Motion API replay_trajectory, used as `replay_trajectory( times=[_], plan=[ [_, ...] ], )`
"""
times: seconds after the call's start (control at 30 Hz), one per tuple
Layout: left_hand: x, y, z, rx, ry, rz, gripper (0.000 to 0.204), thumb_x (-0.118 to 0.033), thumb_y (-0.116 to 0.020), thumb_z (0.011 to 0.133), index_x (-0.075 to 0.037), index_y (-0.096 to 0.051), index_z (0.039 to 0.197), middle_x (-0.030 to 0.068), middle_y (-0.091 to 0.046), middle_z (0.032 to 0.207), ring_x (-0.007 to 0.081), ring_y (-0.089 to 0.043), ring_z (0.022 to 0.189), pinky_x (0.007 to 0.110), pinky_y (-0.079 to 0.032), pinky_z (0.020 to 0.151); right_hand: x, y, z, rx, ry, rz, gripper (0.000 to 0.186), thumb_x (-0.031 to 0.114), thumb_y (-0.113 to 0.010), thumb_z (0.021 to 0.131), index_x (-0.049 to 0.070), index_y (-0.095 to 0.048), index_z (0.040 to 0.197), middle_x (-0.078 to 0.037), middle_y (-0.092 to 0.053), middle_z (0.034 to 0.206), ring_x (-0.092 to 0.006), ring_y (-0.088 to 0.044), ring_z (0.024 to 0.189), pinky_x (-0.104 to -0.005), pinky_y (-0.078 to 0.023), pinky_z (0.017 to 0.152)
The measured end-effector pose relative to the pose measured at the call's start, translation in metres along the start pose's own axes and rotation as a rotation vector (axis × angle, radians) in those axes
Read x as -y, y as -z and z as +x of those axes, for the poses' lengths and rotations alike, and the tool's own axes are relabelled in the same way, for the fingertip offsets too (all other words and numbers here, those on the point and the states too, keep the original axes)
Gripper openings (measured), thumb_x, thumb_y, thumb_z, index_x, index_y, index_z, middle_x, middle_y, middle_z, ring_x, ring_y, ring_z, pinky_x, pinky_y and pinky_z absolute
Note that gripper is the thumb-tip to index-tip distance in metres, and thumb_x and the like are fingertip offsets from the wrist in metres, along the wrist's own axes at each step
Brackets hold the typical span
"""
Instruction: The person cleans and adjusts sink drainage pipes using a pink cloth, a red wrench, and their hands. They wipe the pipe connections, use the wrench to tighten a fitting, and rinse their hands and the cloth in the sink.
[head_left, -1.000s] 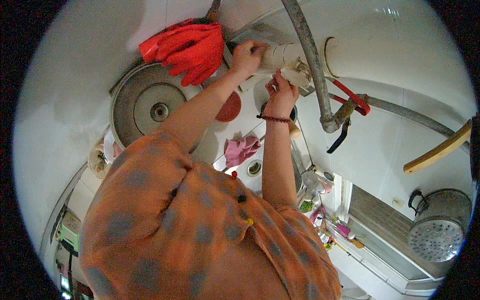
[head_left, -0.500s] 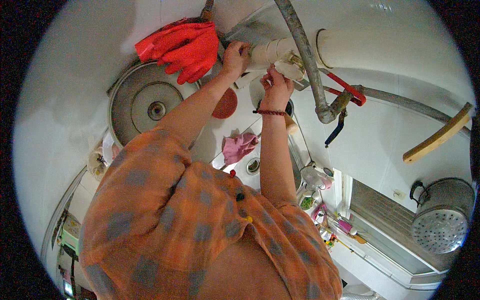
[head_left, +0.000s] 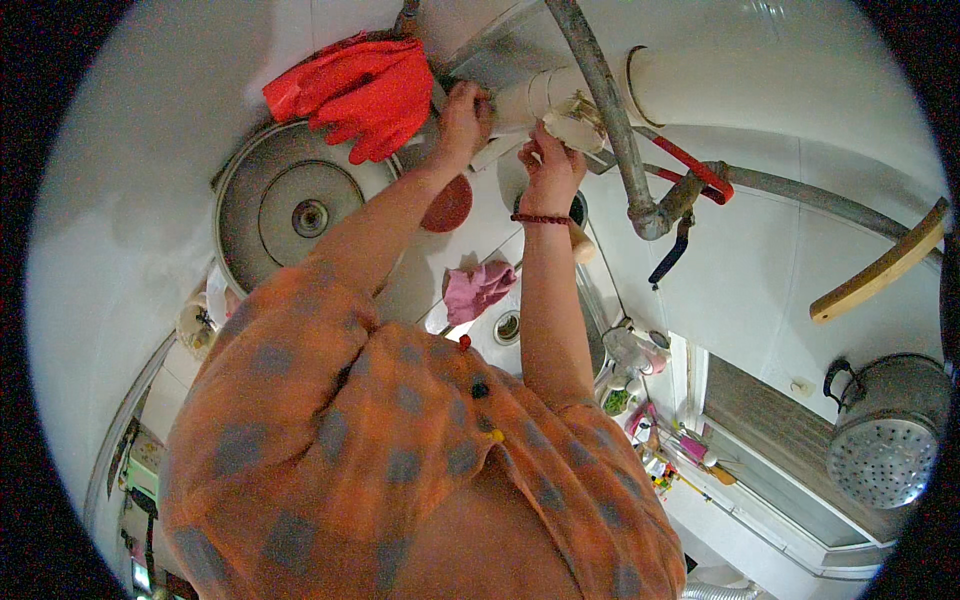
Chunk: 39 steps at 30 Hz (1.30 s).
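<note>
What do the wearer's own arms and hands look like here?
Both the left hand and right hand are ungloved. The forearms are bare below loose orange sleeves patterned with grey-blue checks. A thin, dark red bracelet, apparently beaded, circles the right wrist; none shows on the left.

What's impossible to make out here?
In the head view:
What the left hand touches: hidden behind that hand.
Whether the right hand grips the pale piece: too small and blurred.
Part of the round metal object: covered by the left forearm.
What the wooden handle joins: cut off by the dark right edge.
</note>
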<state>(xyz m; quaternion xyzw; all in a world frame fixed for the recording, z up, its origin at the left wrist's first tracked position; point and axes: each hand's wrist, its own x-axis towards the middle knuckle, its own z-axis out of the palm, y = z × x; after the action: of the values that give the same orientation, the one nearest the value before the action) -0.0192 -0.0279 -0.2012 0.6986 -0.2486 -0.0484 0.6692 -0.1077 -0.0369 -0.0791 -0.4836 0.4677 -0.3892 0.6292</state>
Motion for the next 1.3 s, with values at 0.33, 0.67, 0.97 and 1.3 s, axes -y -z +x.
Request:
replay_trajectory(
  times=[0.33,0.67,0.97,1.3],
  plan=[
    [0.029,-0.005,0.026,0.501,0.003,0.738,0.018,-0.011,-0.061,0.066,0.001,-0.059,0.079,0.0206,-0.060,0.082,0.0372,-0.059,0.078,0.046,-0.047,0.069,0.008,0.001,0.005,-0.002,-0.002,-0.021,0.017,0.004,-0.061,0.073,0.005,-0.058,0.090,-0.003,-0.060,0.079,-0.0110,-0.052,0.062,-0.0250,-0.043,0.054],
    [0.006,0.009,-0.002,0.245,0.422,0.124,0.019,-0.013,-0.059,0.069,0.000,-0.059,0.082,0.0189,-0.062,0.081,0.0347,-0.060,0.077,0.040,-0.047,0.068,0.007,-0.010,-0.003,0.056,-0.037,-0.010,0.015,0.008,-0.060,0.075,0.006,-0.058,0.089,-0.002,-0.059,0.079,-0.0105,-0.051,0.063,-0.0242,-0.042,0.056],
    [-0.052,0.041,-0.028,0.364,0.625,-0.331,0.007,-0.004,-0.054,0.081,-0.001,-0.058,0.086,0.0082,-0.061,0.082,0.0152,-0.058,0.076,0.029,-0.047,0.066,-0.025,0.025,-0.010,0.039,-0.105,-0.290,0.027,0.023,-0.061,0.082,0.004,-0.055,0.101,-0.003,-0.059,0.089,-0.0115,-0.055,0.067,-0.0236,-0.045,0.052],
    [0.024,0.036,0.012,0.354,0.307,0.016,0.024,-0.007,-0.049,0.068,0.002,-0.061,0.087,0.0162,-0.061,0.083,0.0310,-0.058,0.077,0.033,-0.046,0.074,-0.083,0.033,0.033,0.039,-0.342,-0.466,0.021,0.010,-0.061,0.078,-0.001,-0.057,0.096,-0.009,-0.064,0.076,-0.0147,-0.060,0.065,-0.0237,-0.050,0.054]
  ],
)
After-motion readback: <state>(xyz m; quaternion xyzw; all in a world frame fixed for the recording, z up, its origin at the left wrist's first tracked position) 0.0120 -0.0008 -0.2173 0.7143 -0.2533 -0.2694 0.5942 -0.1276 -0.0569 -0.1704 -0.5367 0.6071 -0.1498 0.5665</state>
